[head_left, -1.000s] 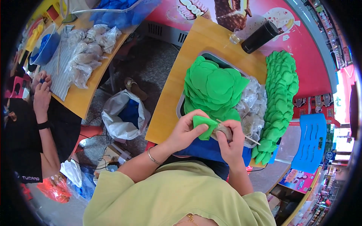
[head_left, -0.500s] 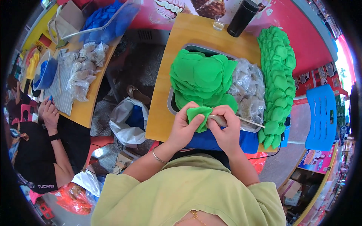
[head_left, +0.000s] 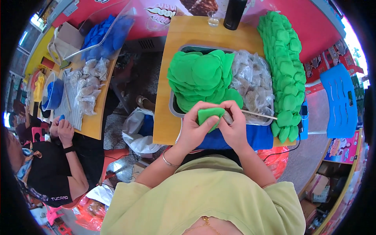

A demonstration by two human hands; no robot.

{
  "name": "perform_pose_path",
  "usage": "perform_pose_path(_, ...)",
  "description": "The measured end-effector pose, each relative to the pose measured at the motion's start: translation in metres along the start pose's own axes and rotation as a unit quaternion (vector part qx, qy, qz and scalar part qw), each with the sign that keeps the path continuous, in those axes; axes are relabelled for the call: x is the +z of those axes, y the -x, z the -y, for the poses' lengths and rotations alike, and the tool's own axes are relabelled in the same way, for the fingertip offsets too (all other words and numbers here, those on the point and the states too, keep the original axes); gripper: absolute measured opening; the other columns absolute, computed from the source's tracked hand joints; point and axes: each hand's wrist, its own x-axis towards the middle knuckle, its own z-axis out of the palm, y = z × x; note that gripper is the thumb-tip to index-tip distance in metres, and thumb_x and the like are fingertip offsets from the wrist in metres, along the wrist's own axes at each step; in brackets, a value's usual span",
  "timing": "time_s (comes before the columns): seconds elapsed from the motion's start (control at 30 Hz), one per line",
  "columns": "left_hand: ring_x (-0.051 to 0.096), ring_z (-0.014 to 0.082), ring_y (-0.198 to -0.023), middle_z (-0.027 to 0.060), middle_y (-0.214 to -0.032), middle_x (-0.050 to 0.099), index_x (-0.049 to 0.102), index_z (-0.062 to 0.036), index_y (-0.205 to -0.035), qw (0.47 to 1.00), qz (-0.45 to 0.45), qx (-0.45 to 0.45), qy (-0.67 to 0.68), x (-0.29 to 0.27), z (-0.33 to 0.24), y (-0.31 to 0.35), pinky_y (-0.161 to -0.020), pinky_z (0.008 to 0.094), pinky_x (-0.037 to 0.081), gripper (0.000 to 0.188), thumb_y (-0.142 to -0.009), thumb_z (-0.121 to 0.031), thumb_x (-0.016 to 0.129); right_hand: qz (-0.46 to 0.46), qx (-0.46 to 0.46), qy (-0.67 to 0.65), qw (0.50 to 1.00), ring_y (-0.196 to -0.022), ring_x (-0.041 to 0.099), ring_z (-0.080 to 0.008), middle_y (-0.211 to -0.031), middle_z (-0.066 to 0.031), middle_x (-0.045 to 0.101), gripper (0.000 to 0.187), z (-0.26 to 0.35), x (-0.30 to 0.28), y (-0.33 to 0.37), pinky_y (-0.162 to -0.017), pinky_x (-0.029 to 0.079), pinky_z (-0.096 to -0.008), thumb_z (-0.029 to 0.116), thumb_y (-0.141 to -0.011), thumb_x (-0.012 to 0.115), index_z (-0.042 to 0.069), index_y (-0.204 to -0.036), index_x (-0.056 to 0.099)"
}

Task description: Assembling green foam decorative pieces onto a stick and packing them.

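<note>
Over the table's near edge, my left hand (head_left: 194,127) pinches a folded green fabric-like piece (head_left: 210,114) between thumb and fingers. My right hand (head_left: 235,129) presses against it, gripping a small greyish plastic-wrapped packet (head_left: 228,117) at the green piece's side. Much of the packet is hidden by my fingers. Just beyond, a metal tray (head_left: 172,103) carries a heap of round flat green pieces (head_left: 199,74) and, on its right, several clear plastic packets (head_left: 252,82) with greyish filling. A thin wooden stick (head_left: 258,114) lies across the tray's near right side, close to my right hand.
Rows of green pieces (head_left: 284,66) are piled along the table's right edge. A black bottle (head_left: 235,15) and a clear cup (head_left: 213,19) stand at the back. Left, a co-worker (head_left: 51,168) works beside another table (head_left: 94,121); a white sack (head_left: 137,131) stands between.
The view has shifted slightly. My hands have drawn closer together, and the packet now shows less between my fingers. The co-worker's hands have come together.
</note>
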Motion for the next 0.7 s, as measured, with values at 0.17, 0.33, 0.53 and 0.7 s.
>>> perform_pose_path(0.17, 0.052, 0.0059, -0.081, 0.0006, -0.092, 0.057, 0.051, -0.0037, -0.101, 0.998, -0.007, -0.050, 0.042, 0.000, 0.008, 0.004, -0.069, 0.0209, 0.044, 0.020, -0.085, -0.009, 0.062, 0.043, 0.122, -0.001, 0.992, -0.075, 0.051, -0.0102, -0.086, -0.0057, 0.052, 0.024, 0.003, -0.006, 0.004, -0.067, 0.045, -0.0260, 0.005, -0.080, 0.059, 0.003, -0.101, 0.047)
perform_pose_path(0.33, 0.052, 0.0050, -0.080, -0.0003, -0.087, 0.058, 0.051, -0.0044, -0.100, 0.984, -0.069, -0.087, 0.142, -0.004, 0.018, 0.002, -0.068, 0.0203, 0.044, 0.017, -0.087, -0.011, 0.060, 0.097, 0.124, -0.134, 0.978, -0.095, 0.050, -0.0102, -0.106, -0.0047, 0.050, 0.043, 0.018, -0.009, 0.004, -0.081, 0.043, -0.0252, -0.003, -0.077, 0.060, 0.004, -0.116, 0.045)
perform_pose_path(0.53, 0.052, 0.0069, -0.087, 0.0022, -0.098, 0.054, 0.045, -0.0040, -0.112, 0.954, -0.001, -0.180, 0.241, -0.009, 0.004, -0.005, -0.072, 0.0218, 0.046, 0.028, -0.089, -0.012, 0.058, 0.146, -0.020, 0.046, 0.988, -0.100, 0.053, -0.0125, -0.115, -0.0069, 0.051, 0.052, 0.025, -0.017, -0.001, -0.084, 0.044, -0.0269, -0.004, -0.073, 0.061, 0.004, -0.122, 0.046)
perform_pose_path(0.7, 0.049, 0.0111, -0.092, 0.0060, -0.096, 0.051, 0.044, -0.0042, -0.112, 0.981, -0.045, -0.155, 0.104, -0.007, 0.004, 0.000, -0.077, 0.0263, 0.044, 0.033, -0.084, -0.010, 0.062, 0.137, -0.045, 0.135, 0.980, -0.082, 0.060, -0.0147, -0.099, -0.0084, 0.059, 0.035, 0.014, -0.022, -0.001, -0.071, 0.048, -0.0275, -0.003, -0.072, 0.062, 0.003, -0.106, 0.056)
